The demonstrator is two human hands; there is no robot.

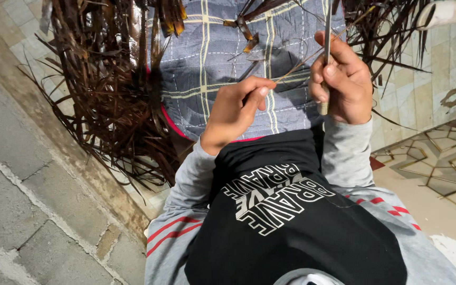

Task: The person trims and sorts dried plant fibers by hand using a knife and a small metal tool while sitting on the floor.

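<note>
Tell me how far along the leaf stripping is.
Done: a big heap of dark stripped leaf blades lies beside the blue checked quilt. In hand: the right hand grips a thin pale tool upright while the left hand pinches a thin leaf rib against it. Left: more dry fronds hang at upper right; how many are unworked cannot be told.

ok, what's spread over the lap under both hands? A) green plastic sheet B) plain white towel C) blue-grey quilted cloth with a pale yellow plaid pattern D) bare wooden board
C: the quilted cloth is blue-grey with pale yellow crossing stripes and stitched lines, lying under the left hand and the right hand, with dried brown leaf strips piled beside it.
</note>
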